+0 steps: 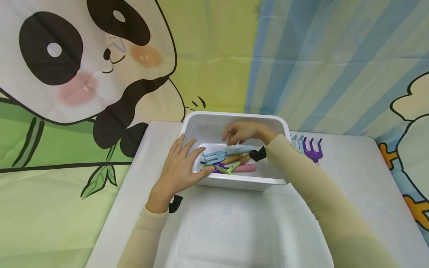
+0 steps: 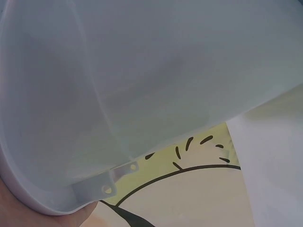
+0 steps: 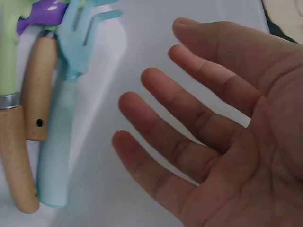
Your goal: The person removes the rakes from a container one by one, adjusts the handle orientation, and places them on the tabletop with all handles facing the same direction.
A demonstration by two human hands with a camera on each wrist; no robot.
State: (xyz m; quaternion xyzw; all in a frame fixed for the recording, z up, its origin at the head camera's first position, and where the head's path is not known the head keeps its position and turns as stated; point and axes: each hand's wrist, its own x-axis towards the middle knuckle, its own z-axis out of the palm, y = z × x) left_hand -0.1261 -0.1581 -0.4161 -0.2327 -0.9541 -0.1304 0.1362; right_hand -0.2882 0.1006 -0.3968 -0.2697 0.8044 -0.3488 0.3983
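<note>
A white plastic bin (image 1: 238, 179) holds several small garden hand tools. A light blue hand fork (image 1: 216, 157) lies on top, beside wooden handles (image 3: 41, 90), a purple tool head (image 3: 45, 13), a green tool (image 1: 231, 169) and a pink handle (image 1: 244, 168). My left hand (image 1: 179, 167) rests at the bin's left side with fingers spread, the thumb over the near rim. Above the bin's inside hovers my right hand (image 1: 246, 131), loosely bent and holding nothing. In the right wrist view its relaxed fingers (image 3: 163, 137) are apart from the light blue fork.
Right of the bin, a purple hand fork (image 1: 313, 149) and a light blue fork head (image 1: 296, 143) lie on the white table (image 1: 228, 230). A printed cloth with a panda (image 1: 134, 33) hangs behind the table.
</note>
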